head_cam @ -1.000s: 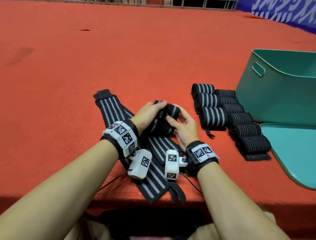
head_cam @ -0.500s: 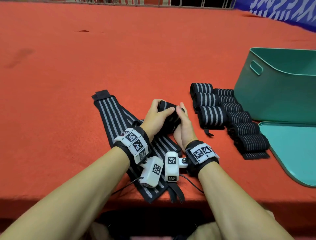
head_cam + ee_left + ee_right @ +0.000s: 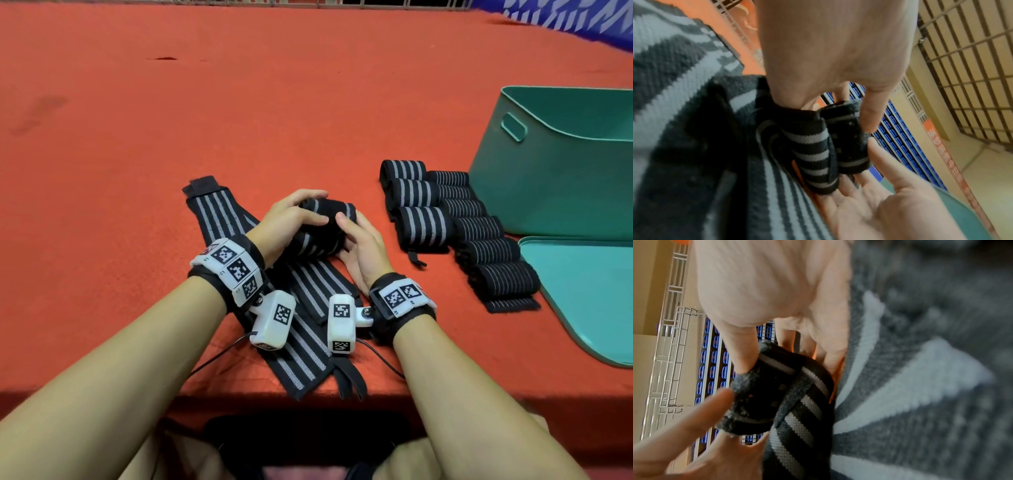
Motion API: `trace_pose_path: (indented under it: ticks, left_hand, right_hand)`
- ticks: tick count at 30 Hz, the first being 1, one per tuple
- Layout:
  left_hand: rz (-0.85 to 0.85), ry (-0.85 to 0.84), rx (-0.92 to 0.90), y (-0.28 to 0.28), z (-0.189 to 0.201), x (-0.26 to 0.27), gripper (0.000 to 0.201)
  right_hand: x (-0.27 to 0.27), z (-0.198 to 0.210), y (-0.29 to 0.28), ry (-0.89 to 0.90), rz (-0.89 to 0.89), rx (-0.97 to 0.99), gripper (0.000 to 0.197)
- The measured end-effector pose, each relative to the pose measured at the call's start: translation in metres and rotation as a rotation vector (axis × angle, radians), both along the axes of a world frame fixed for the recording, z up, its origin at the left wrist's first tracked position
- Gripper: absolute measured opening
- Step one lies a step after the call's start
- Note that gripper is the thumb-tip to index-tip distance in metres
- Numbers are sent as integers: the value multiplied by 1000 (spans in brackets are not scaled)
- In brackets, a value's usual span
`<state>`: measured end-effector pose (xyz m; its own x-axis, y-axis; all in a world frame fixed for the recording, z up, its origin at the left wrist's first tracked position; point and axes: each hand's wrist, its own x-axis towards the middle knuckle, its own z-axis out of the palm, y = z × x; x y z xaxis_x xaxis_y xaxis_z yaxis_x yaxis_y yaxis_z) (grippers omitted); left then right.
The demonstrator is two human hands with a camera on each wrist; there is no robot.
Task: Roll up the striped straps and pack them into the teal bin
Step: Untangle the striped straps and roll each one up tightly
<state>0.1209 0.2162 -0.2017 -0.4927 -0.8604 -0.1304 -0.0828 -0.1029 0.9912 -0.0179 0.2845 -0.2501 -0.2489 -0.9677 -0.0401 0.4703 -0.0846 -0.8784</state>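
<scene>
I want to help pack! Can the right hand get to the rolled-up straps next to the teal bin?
Probably yes. The rolled straps lie just beside the right hand with bare red table between, but that hand is busy holding the half-rolled strap.

A half-rolled black strap with grey stripes is held over flat straps; finished rolls are lined beside the upright teal bin.

surface: red carpeted table | far edge: metal railing | beyond, right: blue patterned banner | side: beige wall, grated windows
</scene>
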Motion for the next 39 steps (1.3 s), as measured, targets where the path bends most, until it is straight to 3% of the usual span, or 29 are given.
trace_pose_path:
  ticks: [5, 9, 11, 16, 21, 25, 29, 33, 35, 39]
  left_hand:
    - [97, -179, -54, -1, -10, -3, 64]
    - [84, -50, 101, -1, -11, 0, 35]
    - [118, -19, 71, -2, -13, 3, 34]
    - [140, 46, -58, -3, -17, 10, 45]
    - [90, 43, -106, 9, -12, 7, 50]
    - [82, 7, -211, 16, 2, 5, 74]
    - [141, 167, -178, 16, 12, 12, 63]
    - [184, 261, -164, 26, 23, 18, 57]
    - [136, 268, -163, 30, 27, 22, 47]
    - [71, 203, -187, 38, 30, 30, 49]
  right_hand:
    - [-1, -7, -1, -45, -15, -40, 41]
    - [-3, -6, -2, -91, -57, -11, 68]
    - [-2, -6, -3, -101, -71, 3, 74]
    - [-1, -7, -2, 33, 8, -14, 45]
    - [0, -7, -2, 85, 23, -1, 42]
    - [14, 8, -2, 228, 18, 10, 39]
    - [20, 37, -1, 357, -71, -117, 47]
    - [21, 56, 6, 282, -138, -143, 48]
    - [20, 59, 14, 251, -162, -98, 49]
    - [20, 69, 28, 309, -168, -46, 50]
